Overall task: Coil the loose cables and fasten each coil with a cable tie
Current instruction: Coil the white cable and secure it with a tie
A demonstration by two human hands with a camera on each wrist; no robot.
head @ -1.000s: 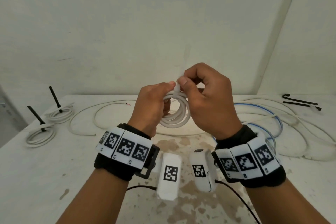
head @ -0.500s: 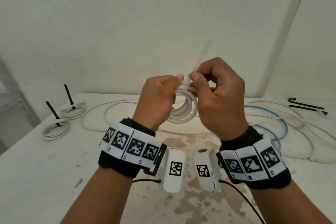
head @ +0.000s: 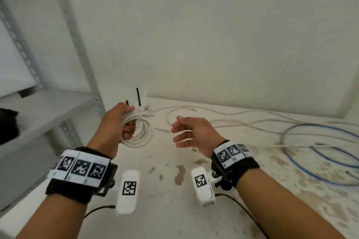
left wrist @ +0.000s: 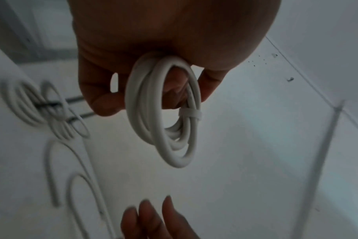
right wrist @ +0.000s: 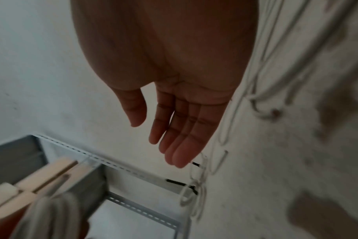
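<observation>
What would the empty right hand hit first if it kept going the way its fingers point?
Probably the white coiled cable that the left hand grips; the right hand points leftward at it, though depth is unclear.

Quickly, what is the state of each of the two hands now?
Left hand: closed around the tied white cable coil, holding it.
Right hand: open, fingers straight, holding nothing.

A white table (head: 165, 209) with brown stains (head: 179, 173) stands against a pale wall (head: 213, 35). At its left is a grey metal shelf unit (head: 44, 106) with a perforated upright (head: 77, 31); something dark (head: 7, 124) lies on the shelf at the far left, too blurred to make out. In the right wrist view, pale wooden pieces (right wrist: 41, 177) sit by the shelving.
</observation>
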